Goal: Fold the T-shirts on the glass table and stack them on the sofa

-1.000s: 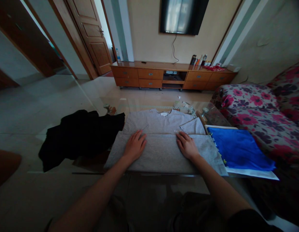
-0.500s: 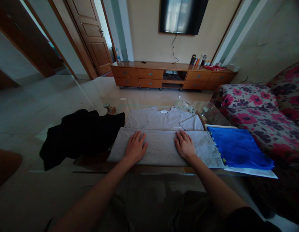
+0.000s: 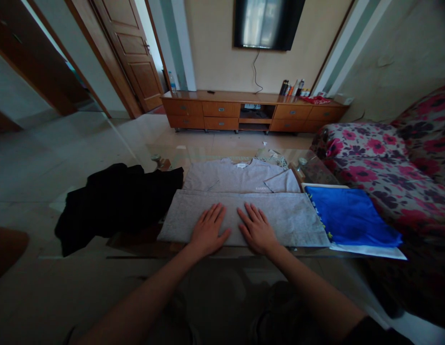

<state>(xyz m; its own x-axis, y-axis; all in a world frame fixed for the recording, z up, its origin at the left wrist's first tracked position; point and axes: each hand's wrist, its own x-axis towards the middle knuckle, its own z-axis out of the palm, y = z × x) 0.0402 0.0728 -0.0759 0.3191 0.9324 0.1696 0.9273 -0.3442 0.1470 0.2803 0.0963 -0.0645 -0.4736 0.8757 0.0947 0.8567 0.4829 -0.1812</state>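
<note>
Both hands have slid inward along the cloth since the frame half a second ago, so the gap between them is narrower. From my end, the grey T-shirt (image 3: 290, 215) lies on the glass table (image 3: 323, 170) straight ahead of me, collar (image 3: 241, 166) toward the far side, its lower part folded up over the body as a wide band. My left hand (image 3: 210, 229) and right hand (image 3: 257, 229) both rest palm down on that band, fingers spread, pinching nothing. I read the step in hand as smoothing the fold flat. As I judge it, the next move calls for light, even pressure, then a clean lift of the palms so the band's edge isn't dragged; the sleeve flap (image 3: 283, 182) beyond it could shift if I pull.

Left of the shirt, black cloth (image 3: 118, 203) lies in a loose heap. On the right, just beside it, blue cloth (image 3: 352, 215) lies over something white (image 3: 384, 252). Farther out are the flowered sofa (image 3: 395, 179) and, beyond the table, a wooden cabinet (image 3: 221, 109) below a wall screen (image 3: 267, 26).
</note>
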